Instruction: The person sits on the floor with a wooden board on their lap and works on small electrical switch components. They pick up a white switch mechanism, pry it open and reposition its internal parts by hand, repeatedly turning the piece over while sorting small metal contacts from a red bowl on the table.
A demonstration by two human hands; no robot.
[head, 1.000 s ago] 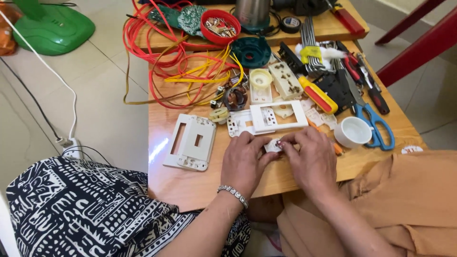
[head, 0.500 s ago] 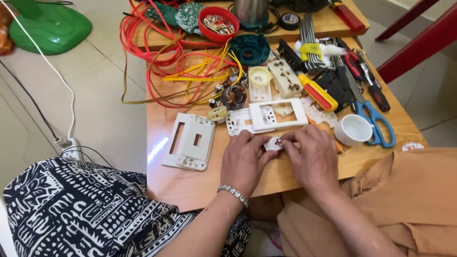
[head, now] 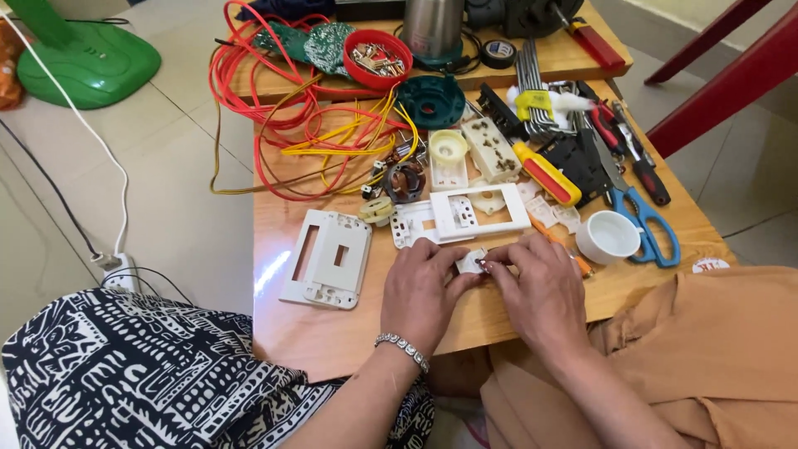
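**Hands pinching a small white switch part at the table's near edge**

Both hands are meeting over one small white plastic part [head: 472, 263], which is lying on the wooden table [head: 332, 341] close to its near edge. Starting at the left, a white switch faceplate [head: 327, 258] with two rectangular cut-outs is lying flat, well apart from the hands. The left hand [head: 422, 291], wearing a beaded bracelet [head: 402, 350] at the wrist, is curling its fingers down and gripping the part's left side. The part is sitting directly between the two hands, its long axis running roughly left to right, so neither hand is nearer: each is touching one end. The right hand [head: 542, 293] is closing on the right side, its fingertips pressing at the part's upper edge, where a tiny glint is showing. Just beyond the hands a white socket frame [head: 478, 212] is resting beside more white inserts, and further right a yellow-handled screwdriver [head: 544, 173], a small white cup [head: 608, 237] and blue-handled scissors [head: 648, 226] are lying near one another. At the far left of the table, red and yellow wires [head: 291, 125] are looping in a tangle.

Most of the held part is being covered by fingers, so its exact shape and whether it is one piece or two cannot be told. An orange tool handle is peeking out behind the right hand, mostly hidden.
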